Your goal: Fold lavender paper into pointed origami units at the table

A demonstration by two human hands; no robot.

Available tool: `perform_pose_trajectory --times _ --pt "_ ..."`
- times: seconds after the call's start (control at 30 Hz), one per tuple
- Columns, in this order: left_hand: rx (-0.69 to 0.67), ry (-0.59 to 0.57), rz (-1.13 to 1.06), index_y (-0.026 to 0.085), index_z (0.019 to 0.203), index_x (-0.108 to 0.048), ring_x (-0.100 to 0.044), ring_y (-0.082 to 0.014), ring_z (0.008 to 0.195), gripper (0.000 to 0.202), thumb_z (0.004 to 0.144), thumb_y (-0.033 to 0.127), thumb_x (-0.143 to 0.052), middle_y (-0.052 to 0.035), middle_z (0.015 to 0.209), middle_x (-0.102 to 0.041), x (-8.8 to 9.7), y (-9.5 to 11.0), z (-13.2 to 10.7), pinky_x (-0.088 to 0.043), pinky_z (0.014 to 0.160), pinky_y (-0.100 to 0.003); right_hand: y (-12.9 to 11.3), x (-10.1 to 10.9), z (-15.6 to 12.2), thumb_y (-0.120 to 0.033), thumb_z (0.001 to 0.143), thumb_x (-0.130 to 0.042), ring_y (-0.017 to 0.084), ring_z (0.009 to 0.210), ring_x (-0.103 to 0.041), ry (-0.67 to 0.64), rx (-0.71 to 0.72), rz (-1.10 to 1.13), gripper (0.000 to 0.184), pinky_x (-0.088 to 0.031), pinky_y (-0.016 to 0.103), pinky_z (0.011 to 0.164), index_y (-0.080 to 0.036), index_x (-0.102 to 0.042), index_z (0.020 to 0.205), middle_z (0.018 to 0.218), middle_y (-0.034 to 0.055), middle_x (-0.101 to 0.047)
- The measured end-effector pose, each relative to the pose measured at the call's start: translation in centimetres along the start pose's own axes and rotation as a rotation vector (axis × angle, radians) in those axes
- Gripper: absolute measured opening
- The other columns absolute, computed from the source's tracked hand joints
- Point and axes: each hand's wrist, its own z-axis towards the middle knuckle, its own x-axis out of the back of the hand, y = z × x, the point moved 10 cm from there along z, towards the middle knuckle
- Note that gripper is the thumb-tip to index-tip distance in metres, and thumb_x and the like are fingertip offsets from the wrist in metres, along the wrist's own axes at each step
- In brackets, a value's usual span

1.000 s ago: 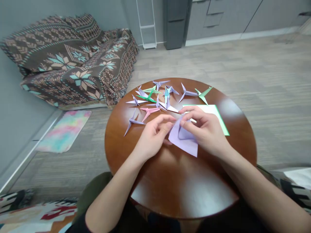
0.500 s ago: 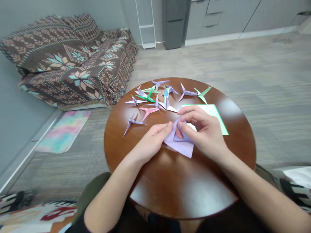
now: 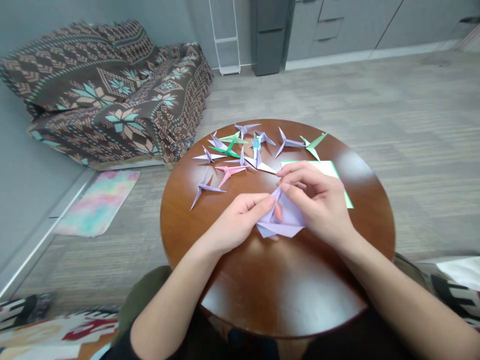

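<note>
Both my hands work over the near middle of a round polished wooden table (image 3: 277,295). My left hand (image 3: 238,222) and my right hand (image 3: 315,202) pinch a partly folded sheet of lilac paper (image 3: 287,222) between them, and their fingers hide much of its folds. Just beyond the hands lie several finished origami figures with pointed tips, in lilac, pink, green and blue. A lilac one (image 3: 208,189) and a pink one (image 3: 229,172) are nearest my left hand. Under my right fingers' far side lies a flat green-edged paper sheet (image 3: 322,169).
A brown patterned blanket (image 3: 112,90) covers a low couch at upper left. A pastel tie-dye mat (image 3: 98,202) lies on the grey carpet. Grey cabinets (image 3: 348,25) and a white rack (image 3: 225,37) stand at the back.
The lilac paper has turned and now looks flatter and wider, with its lower point gone from view. My hands have moved closer together over it, and the figures on the table have not moved.
</note>
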Motion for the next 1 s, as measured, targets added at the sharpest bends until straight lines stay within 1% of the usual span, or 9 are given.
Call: perform_pose_trajectory --times 0.1,0.2,0.33,0.47,0.53,0.63,0.73,0.83,1.0 --pt "-0.071 0.075 0.13 0.015 0.081 -0.066 -0.058 -0.0131 0.062 0.043 0.099 0.054 -0.059 -0.0019 0.07 -0.066 0.7 0.9 0.0 -0.041 0.063 -0.023 0.1 -0.2 0.0 -0.022 0.09 -0.07 0.024 0.105 -0.068 -0.021 -0.011 0.007 0.013 -0.058 0.036 0.081 -0.023 -0.072 0.077 0.101 0.008 -0.072" --pt "-0.152 0.167 0.292 0.015 0.082 -0.071 -0.056 -0.0138 0.069 0.039 0.099 0.049 -0.061 -0.0015 0.076 -0.067 1.5 1.8 0.0 -0.041 0.067 -0.024 0.5 -1.0 -0.1 -0.029 0.088 -0.078 0.024 0.107 -0.068 -0.094 -0.039 0.046 0.009 -0.058 0.038 0.086 -0.023 -0.074 0.082 0.109 0.0083 -0.07" --pt "-0.173 0.175 0.344 0.015 0.089 -0.077 -0.06 -0.017 0.079 0.037 0.101 0.045 -0.059 -0.0025 0.082 -0.07 1.4 2.0 0.0 -0.044 0.075 -0.026 0.9 -1.3 -0.2 -0.035 0.087 -0.081 0.025 0.108 -0.067 -0.119 -0.049 0.037 0.016 -0.056 0.04 0.089 -0.022 -0.074 0.08 0.111 0.0087 -0.07" --pt "-0.154 0.18 0.335 0.015 0.094 -0.079 -0.062 -0.0194 0.083 0.036 0.1 0.044 -0.06 -0.0039 0.084 -0.071 1.3 2.0 -0.1 -0.046 0.08 -0.028 1.0 -1.2 -0.2 -0.034 0.089 -0.077 0.025 0.105 -0.068 -0.104 -0.066 0.044 0.016 -0.057 0.039 0.084 -0.022 -0.073 0.079 0.112 0.0092 -0.07" --pt "-0.148 0.174 0.304 0.014 0.091 -0.078 -0.061 -0.019 0.082 0.036 0.099 0.044 -0.061 -0.0045 0.084 -0.071 1.3 1.9 0.0 -0.046 0.079 -0.028 1.0 -1.2 -0.2 -0.033 0.09 -0.076 0.026 0.111 -0.067 -0.101 -0.076 0.052 0.015 -0.058 0.038 0.084 -0.023 -0.073 0.08 0.114 0.0099 -0.07" --pt "-0.136 0.133 0.15 0.014 0.085 -0.076 -0.057 -0.0163 0.074 0.044 0.101 0.049 -0.055 -0.005 0.081 -0.068 1.2 1.3 0.1 -0.044 0.073 -0.027 0.8 -1.4 -0.3 -0.032 0.091 -0.075 0.029 0.123 -0.063 -0.131 -0.076 0.061 0.016 -0.057 0.039 0.088 -0.023 -0.073 0.078 0.111 0.0108 -0.071" --pt "-0.08 0.114 -0.039 0.013 0.079 -0.073 -0.053 -0.0142 0.069 0.047 0.102 0.05 -0.053 -0.0044 0.076 -0.064 1.3 0.4 0.2 -0.041 0.069 -0.027 0.5 -1.7 -0.3 -0.028 0.092 -0.074 0.027 0.122 -0.064 -0.164 -0.056 0.077 0.016 -0.056 0.038 0.091 -0.022 -0.073 0.078 0.111 0.0103 -0.071" --pt "-0.008 0.102 -0.168 0.012 0.076 -0.07 -0.053 -0.0131 0.068 0.044 0.1 0.047 -0.058 -0.0044 0.076 -0.062 1.2 -0.4 0.2 -0.04 0.067 -0.025 0.2 -1.7 -0.3 -0.024 0.093 -0.074 0.025 0.12 -0.065 -0.171 -0.02 0.048 0.014 -0.053 0.04 0.1 -0.023 -0.074 0.079 0.114 0.0088 -0.071" --pt "-0.015 0.085 -0.229 0.013 0.078 -0.068 -0.051 -0.0124 0.068 0.041 0.099 0.046 -0.06 -0.0037 0.076 -0.059 0.9 -0.2 0.2 -0.038 0.065 -0.024 0.3 -1.6 -0.2 -0.023 0.093 -0.073 0.026 0.12 -0.064 -0.161 -0.024 0.038 0.015 -0.053 0.04 0.099 -0.024 -0.075 0.078 0.104 0.0076 -0.073"
